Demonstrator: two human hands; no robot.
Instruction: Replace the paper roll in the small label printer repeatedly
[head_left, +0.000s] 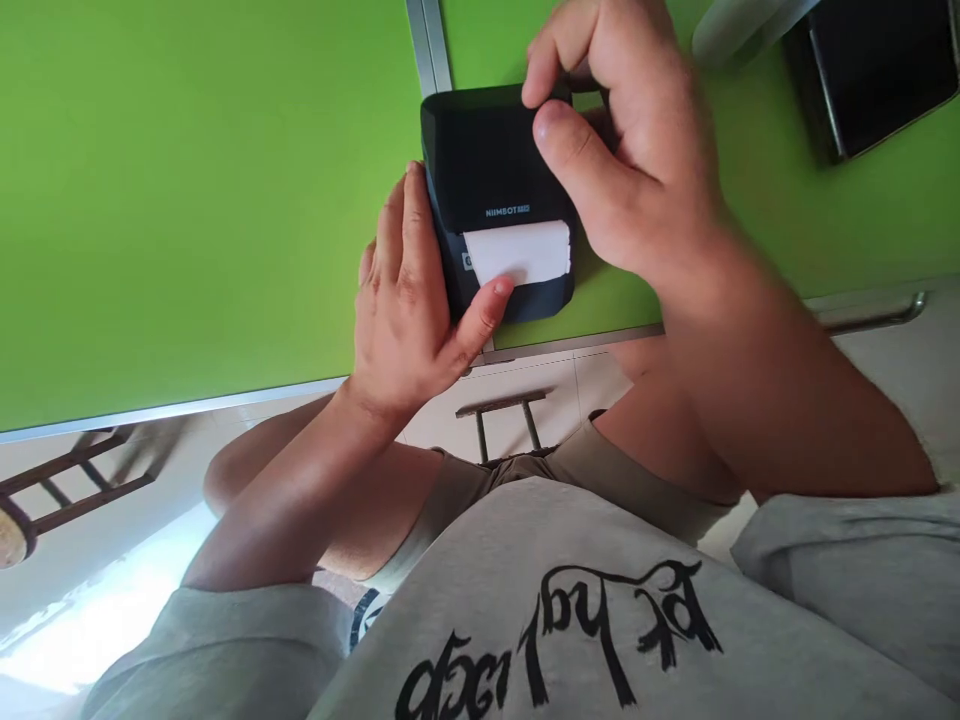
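Note:
A black label printer [491,150] marked NIIMBOT lies on the green table, near its front edge. White label paper [525,252] sticks out from the slot below its lid. My left hand [409,290] holds the printer from the left, its fingers laid along the side and its thumb over the front by the paper's lower edge. At the printer's upper right corner, my right hand [622,140] has curled fingers, with thumb and forefinger tips close together on the lid's edge. The remaining fingers of that hand are partly hidden.
The green tabletop [187,200] has a metal seam strip [429,45] behind the printer. A black flat-topped object [885,75] stands at the far right, beside a pale grey cylindrical shape [739,30]. Below the table edge are wooden stool parts [75,480].

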